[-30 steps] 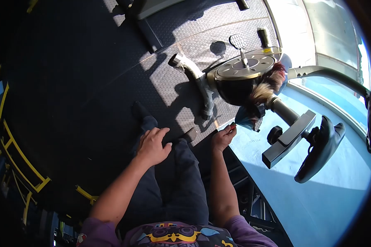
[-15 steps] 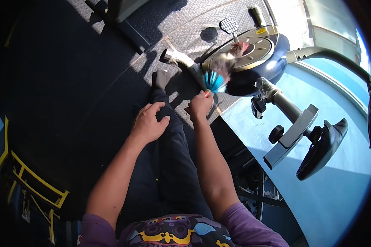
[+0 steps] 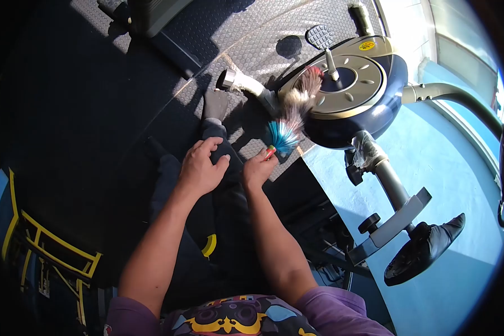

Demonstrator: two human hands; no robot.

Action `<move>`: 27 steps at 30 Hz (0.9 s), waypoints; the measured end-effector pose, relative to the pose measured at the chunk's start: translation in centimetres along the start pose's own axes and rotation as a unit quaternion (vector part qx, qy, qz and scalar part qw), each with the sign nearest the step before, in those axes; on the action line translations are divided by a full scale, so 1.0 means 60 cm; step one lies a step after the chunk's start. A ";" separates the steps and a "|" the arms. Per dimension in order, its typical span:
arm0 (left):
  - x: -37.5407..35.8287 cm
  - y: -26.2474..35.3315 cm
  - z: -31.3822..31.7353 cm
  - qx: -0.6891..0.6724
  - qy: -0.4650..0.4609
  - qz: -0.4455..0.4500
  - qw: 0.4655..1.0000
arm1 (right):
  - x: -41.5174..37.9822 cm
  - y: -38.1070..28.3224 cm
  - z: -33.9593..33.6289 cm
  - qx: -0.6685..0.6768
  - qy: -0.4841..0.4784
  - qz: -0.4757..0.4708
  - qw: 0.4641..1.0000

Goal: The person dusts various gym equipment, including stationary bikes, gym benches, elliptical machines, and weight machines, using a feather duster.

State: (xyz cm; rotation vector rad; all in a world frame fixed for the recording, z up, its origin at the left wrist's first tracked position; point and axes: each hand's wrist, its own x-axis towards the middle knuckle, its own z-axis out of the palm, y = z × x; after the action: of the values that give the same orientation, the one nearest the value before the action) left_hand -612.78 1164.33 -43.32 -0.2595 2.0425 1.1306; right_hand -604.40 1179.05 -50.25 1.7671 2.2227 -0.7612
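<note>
My right hand (image 3: 260, 169) is closed around the red and green handle of a feather duster (image 3: 297, 106). Its bristles run from bright blue near the grip through grey and cream to a reddish tip. The duster lies against or just over the side of a dark blue exercise bike (image 3: 358, 84), beside the round disc with the pedal crank; actual contact is hard to make out. My left hand (image 3: 203, 166) holds nothing, fingers loosely apart, above my dark trouser leg.
The bike's saddle (image 3: 425, 252) and seat post reach toward the lower right, by a light blue wall (image 3: 431, 173). A treadmill-like machine (image 3: 168, 33) stands at the top. Yellow-edged frames (image 3: 56, 241) are at lower left. Textured grey matting (image 3: 252, 39) covers the floor ahead.
My right hand and the duster have shifted left and down in view, and the duster's tip has swung off the middle of the bike's disc. The view has turned slightly; my left hand stays similar.
</note>
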 end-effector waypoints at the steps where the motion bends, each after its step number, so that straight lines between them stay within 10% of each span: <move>1: 0.005 -0.002 0.003 0.009 -0.013 0.010 1.000 | 0.031 -0.008 0.021 0.013 0.039 -0.023 0.999; 4: 0.015 -0.007 0.011 0.007 -0.037 0.002 0.999 | 0.174 -0.013 0.097 0.129 -0.007 0.088 0.988; 6: 0.027 -0.011 0.015 -0.005 -0.053 0.002 0.999 | 0.240 0.027 0.142 -0.011 -0.012 -0.016 1.000; 9: 0.026 -0.024 0.026 0.007 -0.070 -0.028 0.997 | 0.222 -0.089 0.076 0.034 -0.201 0.268 0.942; 13: 0.028 -0.018 0.023 -0.001 -0.078 -0.036 0.996 | 0.208 -0.024 0.071 0.001 0.054 -0.050 0.997; 18: 0.033 0.003 0.007 -0.005 -0.079 -0.026 0.997 | 0.035 -0.047 -0.086 0.181 -0.104 0.089 0.974; 21: 0.045 0.018 0.003 0.015 -0.080 -0.013 0.997 | -0.050 -0.069 -0.152 0.263 -0.043 0.041 0.963; 27: 0.066 0.084 0.015 -0.035 -0.107 0.018 0.994 | 0.209 -0.222 -0.143 0.294 -0.062 0.164 0.940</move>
State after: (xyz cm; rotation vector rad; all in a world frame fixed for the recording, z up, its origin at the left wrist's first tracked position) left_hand -617.56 1168.71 -43.22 -0.1301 1.8292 1.2001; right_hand -619.06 1192.02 -45.18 2.1835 1.6472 -1.5132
